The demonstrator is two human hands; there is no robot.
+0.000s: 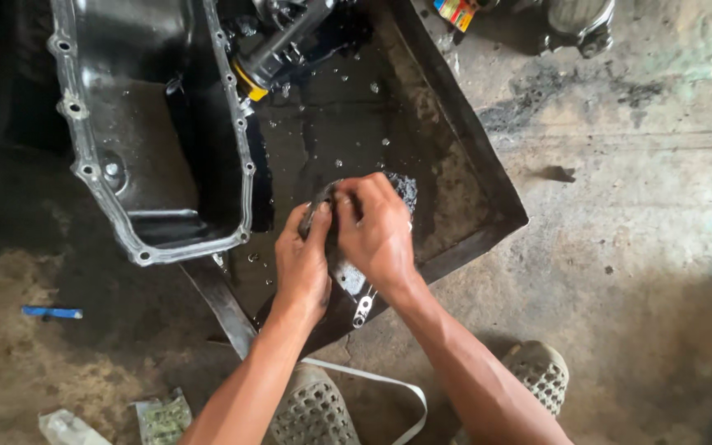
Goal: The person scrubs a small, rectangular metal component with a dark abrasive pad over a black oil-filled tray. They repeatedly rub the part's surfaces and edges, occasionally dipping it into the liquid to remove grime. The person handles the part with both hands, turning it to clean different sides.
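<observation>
Both hands work over the near corner of a shallow black drain tray (488, 194) wet with dark oil: the left hand (302, 268) is closed around the edge of a small oily metal part (354, 284), and the right hand (381, 235) is clamped over its top, fingers curled. The hands cover most of the part, so only a greasy plate and a bright slotted tab show below the wrists, and its full shape cannot be made out. A grey oil pan (138, 124) leans on the tray's far left edge, cut off at the top.
</observation>
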